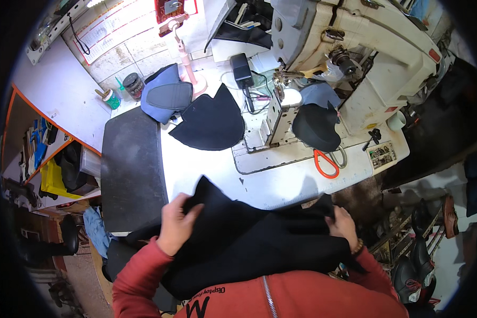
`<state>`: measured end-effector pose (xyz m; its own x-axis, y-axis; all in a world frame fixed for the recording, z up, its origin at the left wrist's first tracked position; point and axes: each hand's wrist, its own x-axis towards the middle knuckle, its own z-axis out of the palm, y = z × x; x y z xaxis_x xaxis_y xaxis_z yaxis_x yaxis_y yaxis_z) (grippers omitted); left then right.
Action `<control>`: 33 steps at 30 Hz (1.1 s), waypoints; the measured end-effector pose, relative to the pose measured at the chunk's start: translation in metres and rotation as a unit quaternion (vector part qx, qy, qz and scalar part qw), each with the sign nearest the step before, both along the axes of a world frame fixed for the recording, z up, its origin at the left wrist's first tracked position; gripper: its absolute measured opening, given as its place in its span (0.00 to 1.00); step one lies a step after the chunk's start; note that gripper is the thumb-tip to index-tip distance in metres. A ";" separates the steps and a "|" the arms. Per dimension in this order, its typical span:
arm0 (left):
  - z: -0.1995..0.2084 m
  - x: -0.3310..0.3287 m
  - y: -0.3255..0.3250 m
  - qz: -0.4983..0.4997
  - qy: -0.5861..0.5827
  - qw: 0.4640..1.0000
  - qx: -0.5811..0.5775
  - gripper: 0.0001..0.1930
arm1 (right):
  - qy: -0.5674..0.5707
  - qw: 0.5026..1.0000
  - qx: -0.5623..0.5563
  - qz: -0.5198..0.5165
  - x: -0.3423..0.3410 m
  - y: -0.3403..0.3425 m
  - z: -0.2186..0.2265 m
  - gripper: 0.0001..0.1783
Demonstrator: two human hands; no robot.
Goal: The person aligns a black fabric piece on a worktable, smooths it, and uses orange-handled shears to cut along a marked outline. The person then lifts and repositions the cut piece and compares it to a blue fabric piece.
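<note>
A large piece of black fabric [259,238] is spread between my two hands at the table's near edge, folded and draping toward my red sweater. My left hand [177,222] grips it near its pointed left corner, thumb and fingers closed. On the other side my right hand [344,228] is closed on the right end, its fingertips partly hidden by the cloth. Beyond the fabric a cut black piece [214,122] with a notched edge lies flat on the white table. Next to it sits a blue-and-dark-grey shoe upper [168,98].
A sewing machine [376,63] stands at the right, a black curved piece [317,127] beside its post. Scissors [317,159] with an orange handle lie in front. Leftward are a black mat [132,169], a jar [133,86] and a pink stand [184,61]. Shoes [405,270] fill a lower-right rack.
</note>
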<state>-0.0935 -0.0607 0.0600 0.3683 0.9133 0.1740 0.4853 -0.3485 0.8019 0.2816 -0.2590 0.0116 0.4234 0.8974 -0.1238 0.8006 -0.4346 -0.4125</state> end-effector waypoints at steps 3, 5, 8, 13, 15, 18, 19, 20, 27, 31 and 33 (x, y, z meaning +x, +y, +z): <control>-0.002 0.017 -0.001 -0.031 0.008 0.999 0.032 0.10 | 0.254 0.967 -0.011 -0.019 0.019 -0.008 0.026 0.15; 0.002 0.013 0.007 -0.003 -0.019 0.998 0.063 0.10 | 0.503 0.860 0.074 -0.031 0.023 0.019 0.036 0.16; 0.010 -0.017 0.033 0.047 0.055 0.988 0.139 0.08 | 0.558 0.821 0.108 -0.040 0.022 0.092 0.023 0.20; -0.003 -0.039 0.093 0.053 0.234 0.944 0.226 0.17 | 0.029 0.978 0.095 0.182 0.002 0.177 -0.020 0.11; -0.007 -0.024 0.100 0.041 0.343 0.904 0.253 0.32 | -0.004 0.975 0.130 0.179 -0.001 0.186 -0.032 0.12; -0.007 0.025 0.092 -0.135 0.412 0.828 0.354 0.41 | -0.018 0.972 0.152 0.180 -0.003 0.191 -0.044 0.13; -0.010 0.048 0.082 -0.200 0.411 0.834 0.309 0.36 | -0.020 0.972 0.159 0.169 -0.003 0.191 -0.044 0.14; -0.015 0.076 0.073 -0.273 0.415 0.849 0.182 0.33 | -0.004 0.979 0.111 0.168 -0.003 0.193 -0.041 0.16; -0.075 0.167 0.028 -0.337 0.289 0.876 0.189 0.40 | -0.001 0.920 0.208 0.332 0.004 0.136 0.069 0.35; -0.082 0.162 0.023 -0.325 0.263 0.884 0.210 0.51 | 0.242 0.726 0.075 0.640 -0.020 0.061 0.060 0.32; -0.077 0.165 0.019 -0.323 0.297 0.876 0.200 0.53 | 0.277 0.721 -0.124 0.623 -0.012 0.063 0.019 0.32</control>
